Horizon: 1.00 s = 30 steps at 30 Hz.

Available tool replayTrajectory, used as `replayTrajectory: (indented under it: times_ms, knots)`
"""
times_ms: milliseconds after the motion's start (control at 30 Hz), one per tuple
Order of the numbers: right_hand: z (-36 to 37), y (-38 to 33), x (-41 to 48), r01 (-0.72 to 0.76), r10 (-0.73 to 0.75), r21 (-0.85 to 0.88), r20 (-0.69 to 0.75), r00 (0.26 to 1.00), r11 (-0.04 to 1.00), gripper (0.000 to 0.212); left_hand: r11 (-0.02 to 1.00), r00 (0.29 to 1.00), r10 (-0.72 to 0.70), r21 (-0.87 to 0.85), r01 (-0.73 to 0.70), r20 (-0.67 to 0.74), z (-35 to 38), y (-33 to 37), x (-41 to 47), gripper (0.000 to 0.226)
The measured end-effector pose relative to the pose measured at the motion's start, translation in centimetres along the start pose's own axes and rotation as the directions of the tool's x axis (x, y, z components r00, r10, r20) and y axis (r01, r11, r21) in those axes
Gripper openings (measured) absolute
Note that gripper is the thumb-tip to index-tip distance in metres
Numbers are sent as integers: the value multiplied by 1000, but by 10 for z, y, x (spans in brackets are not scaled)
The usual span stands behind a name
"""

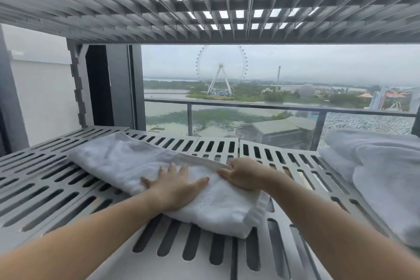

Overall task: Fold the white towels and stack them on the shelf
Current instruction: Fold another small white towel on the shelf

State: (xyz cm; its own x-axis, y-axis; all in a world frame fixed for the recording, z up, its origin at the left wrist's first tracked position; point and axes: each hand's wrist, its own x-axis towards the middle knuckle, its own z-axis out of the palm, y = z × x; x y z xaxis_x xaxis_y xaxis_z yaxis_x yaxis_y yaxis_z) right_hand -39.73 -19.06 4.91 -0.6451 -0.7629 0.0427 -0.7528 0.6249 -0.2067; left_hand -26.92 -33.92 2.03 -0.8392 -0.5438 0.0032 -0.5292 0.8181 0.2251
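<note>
Both arms reach forward onto the grey slatted shelf (56, 188)

Folded white towel (141, 161) lies on that shelf, roughly centre, set at a slant: far end back and to my left, near end towards me and to my right. Near corner shows stacked layers with a woven band along the edge.

Left hand (175, 188) rests palm-down on the near half of the towel. Fingers (173, 169) straight and spread, thumb out to the right, pressing flat and gripping nothing.

Right hand (242, 175) sits just beside the left, at the towel's right-hand edge. Its fingers are curled, thumb underneath, pinching the top layer's hemmed border, which runs back from the grip as a raised ridge.

Stack of white towels (375, 166) sits at the far right of the same shelf, well apart from the one under my hands. I cannot count how many are in it.

Upper shelf (136, 2), same slatted make, runs overhead. Behind the shelving is a window (318, 70), with a balcony railing (272, 105) outside and a Ferris wheel (221, 70) in the hazy distance
</note>
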Motion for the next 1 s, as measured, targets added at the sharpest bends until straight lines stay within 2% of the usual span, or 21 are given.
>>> replayTrajectory:
  times_ms: [100,200,300,367,400,433,467,500,533,567,600,667,767,1000]
  knots:
    - [2,-9,-17,-43,43,31,0,999,999,48,975,975,221,0,-221,0,-5,-12,6,82]
    - [3,-26,-39,-93,89,82,44,995,992,43,917,918,397,42,-398,21,-14,-19,4,79]
    - [3,-38,-58,-147,138,213,59,989,966,36,871,873,487,71,-486,18,-22,-21,-8,71]
    - [2,-34,-66,-146,130,289,74,989,946,31,848,847,531,12,-530,-38,-27,-18,-21,57]
    - [-2,-34,-71,-154,146,265,49,988,952,29,835,834,547,-27,-550,-74,-29,-15,-29,49]
    - [-5,-31,-74,-119,119,19,-12,993,993,26,822,823,559,-59,-566,-99,-31,-11,-38,44]
    - [-2,-25,-75,-70,64,-176,-41,997,982,22,813,816,567,-84,-576,-110,-31,-6,-48,40]
    - [-3,-23,-76,-125,119,-123,-58,991,984,20,807,813,571,-105,-581,-114,-31,0,-57,37]
    - [-5,-24,-76,-228,233,127,-20,972,965,20,805,814,570,-122,-581,-116,-30,5,-66,36]
    - [-8,-21,-78,-227,236,351,17,972,908,21,805,817,564,-138,-577,-119,-28,11,-75,36]
    - [-9,-20,-85,-152,191,398,-61,980,905,24,806,820,559,-148,-572,-122,-27,15,-82,37]
    - [-10,-18,-94,-115,199,434,-154,968,893,28,811,822,556,-137,-569,-124,-25,24,-94,46]
    - [-15,-17,-107,-74,167,481,-154,974,873,32,833,836,533,-96,-545,-128,-24,33,-105,61]
    - [-31,-15,-111,-21,58,532,-53,997,847,42,918,907,384,-38,-396,-173,-18,54,-110,87]
